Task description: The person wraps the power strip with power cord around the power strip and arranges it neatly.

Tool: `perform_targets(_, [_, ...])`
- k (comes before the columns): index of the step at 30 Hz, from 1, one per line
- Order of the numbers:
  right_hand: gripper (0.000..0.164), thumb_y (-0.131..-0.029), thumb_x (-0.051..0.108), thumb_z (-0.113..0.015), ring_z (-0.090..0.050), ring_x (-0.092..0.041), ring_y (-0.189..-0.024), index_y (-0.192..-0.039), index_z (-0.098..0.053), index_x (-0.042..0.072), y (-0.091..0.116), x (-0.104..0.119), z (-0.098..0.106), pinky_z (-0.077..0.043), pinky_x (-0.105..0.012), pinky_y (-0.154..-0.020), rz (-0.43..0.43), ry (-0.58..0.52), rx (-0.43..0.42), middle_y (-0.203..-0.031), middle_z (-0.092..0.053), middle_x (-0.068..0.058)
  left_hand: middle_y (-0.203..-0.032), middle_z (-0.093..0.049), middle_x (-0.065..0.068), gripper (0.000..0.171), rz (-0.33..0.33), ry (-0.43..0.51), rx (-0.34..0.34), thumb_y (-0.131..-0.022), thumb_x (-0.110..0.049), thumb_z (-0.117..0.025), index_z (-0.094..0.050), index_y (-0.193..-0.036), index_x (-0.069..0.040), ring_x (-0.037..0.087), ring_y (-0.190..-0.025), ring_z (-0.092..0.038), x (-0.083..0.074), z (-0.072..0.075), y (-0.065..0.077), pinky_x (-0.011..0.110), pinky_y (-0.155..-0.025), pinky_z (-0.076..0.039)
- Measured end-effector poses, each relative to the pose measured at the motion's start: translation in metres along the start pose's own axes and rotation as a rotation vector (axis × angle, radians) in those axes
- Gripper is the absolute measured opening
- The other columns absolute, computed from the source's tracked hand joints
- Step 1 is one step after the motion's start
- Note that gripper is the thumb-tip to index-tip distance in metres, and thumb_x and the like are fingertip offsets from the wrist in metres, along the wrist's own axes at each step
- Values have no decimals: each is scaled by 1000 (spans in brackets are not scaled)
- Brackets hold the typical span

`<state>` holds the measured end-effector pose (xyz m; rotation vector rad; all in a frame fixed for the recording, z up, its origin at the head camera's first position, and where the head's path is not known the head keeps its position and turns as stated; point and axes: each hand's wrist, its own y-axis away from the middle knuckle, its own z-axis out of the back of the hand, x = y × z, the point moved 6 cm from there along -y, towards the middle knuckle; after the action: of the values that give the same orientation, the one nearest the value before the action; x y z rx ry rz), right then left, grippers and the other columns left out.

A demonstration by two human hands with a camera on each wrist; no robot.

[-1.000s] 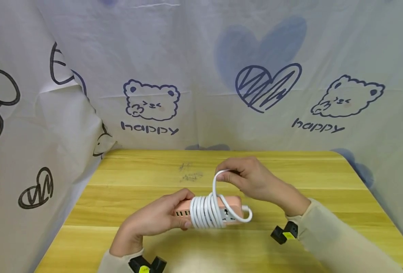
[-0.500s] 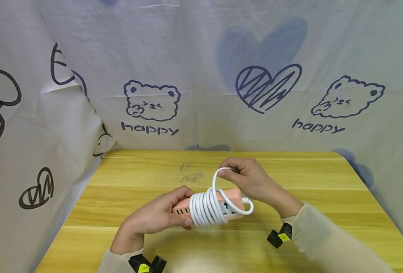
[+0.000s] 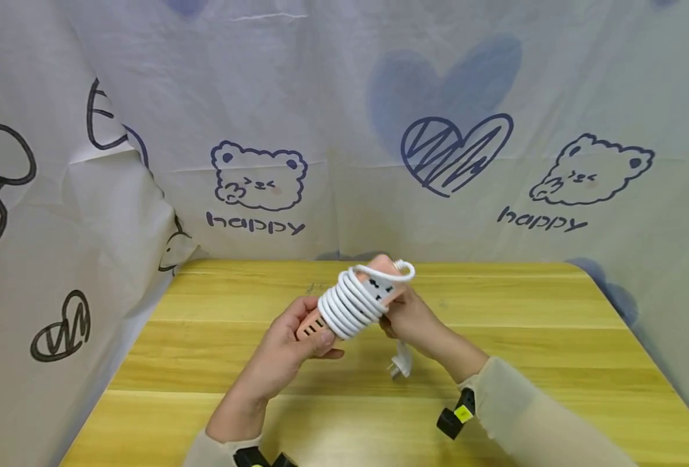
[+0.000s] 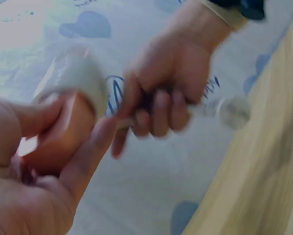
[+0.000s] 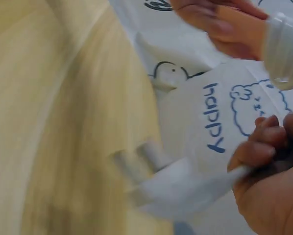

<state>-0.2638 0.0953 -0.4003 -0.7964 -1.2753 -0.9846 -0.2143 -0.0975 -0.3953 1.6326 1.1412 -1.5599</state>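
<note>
Fingers of the left hand (image 3: 283, 347) grip the power strip (image 3: 381, 287), pos. at its near left end, w/ digits on both long sides. The pink body lies btw these digits; white cord (image 3: 351, 306) is wound in coils around its middle, just beside the fingertips. The strip is held tilted above the table, far end pointing to far right, its sockets free of the fingers. From this far end, a small loop of cord bends back to the coils.

The right hand (image 3: 411, 321) is on the right, partly behind the strip; its fingers (image 4: 161, 115) are curled around the cord near the plug (image 3: 401, 362), as both wrist cams show. I can't tell if they touch the strip. The plug hangs on the near side of this hand, prongs to near left, blurred in wrist views.

Below is the wooden table (image 3: 204, 363); on far side, printed white cloth (image 3: 338, 84)
</note>
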Motion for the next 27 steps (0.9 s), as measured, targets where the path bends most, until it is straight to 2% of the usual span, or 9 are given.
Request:
perform_targets(1, [27,-112,18,-45,-36,-7,-50,-93,-60,7,0,-2,-2,-33,-21,-46,12,89,4,-61,-44,3,-128,-58,16,43,6,18,-50,-104,1,-60,-42,-144,5,21,-108,-69,-1,2,0,45,-89,-65])
perform_targets(4, [31,-115,18,-39,-38,-12,-52,-113,-60,-4,0,-7,-8,-34,-24,-48,14,94,46,-67,-46,-2,-128,-58,17,41,35,42,-186,-105,3,-58,-43,-143,5,21,-107,-70,-4,6,0,43,-88,-65])
perform_targets(7, [31,-115,18,-41,-45,-14,-60,-125,-62,-2,0,-12,-10,-42,-24,-53,16,129,44,-75,-51,-3,-131,-58,21,41,60,37,-268,-105,4,-57,-42,-144,5,20,-106,-71,-6,8,2,40,-89,-65])
perform_targets(11, [28,-114,16,-46,-54,-15,-71,-127,-61,-4,4,-20,-12,-53,-26,-64,-48,7,44,-85,-56,-4,-134,-57,23,43,52,-23,-363,-105,3,-59,-42,-144,3,20,-106,-71,-7,11,3,38,-89,-64])
perform_targets(13, [28,-113,15,-47,-58,-15,-75,-127,-58,-6,9,-21,-15,-57,-27,-66,-83,-90,52,-89,-57,-4,-132,-58,21,44,38,-123,-437,-104,-2,-64,-44,-143,0,22,-104,-72,-6,14,3,37,-88,-64])
perform_targets(15, [30,-113,14,-47,-61,-14,-77,-132,-56,-7,14,-19,-18,-59,-29,-67,-103,-162,63,-93,-58,-5,-128,-61,18,45,26,-285,-523,-102,-8,-69,-47,-142,-4,23,-100,-71,-4,17,3,35,-82,-64])
perform_targets(19, [37,-113,16,-47,-64,-13,-80,-141,-52,-7,20,-8,-28,-60,-30,-67,-107,-194,64,-98,-59,-5,-112,-64,14,45,-17,-612,-670,-97,-15,-77,-52,-133,-5,25,-89,-64,3,17,5,34,-70,-54])
perform_targets(23, [36,-112,16,-48,-65,-14,-83,-137,-54,-9,21,2,-33,-61,-30,-69,-77,-200,16,-97,-60,-6,-101,-62,13,40,-113,-816,-722,-93,-14,-81,-54,-120,-2,25,-83,-61,13,4,4,37,-66,-49])
perform_targets(27, [37,-110,15,-50,-66,-16,-84,-137,-53,-10,21,7,-35,-62,-31,-74,-52,-198,2,-98,-63,-9,-103,-62,14,44,-177,-891,-699,-91,-11,-84,-52,-119,0,26,-84,-64,21,-8,3,39,-67,-53])
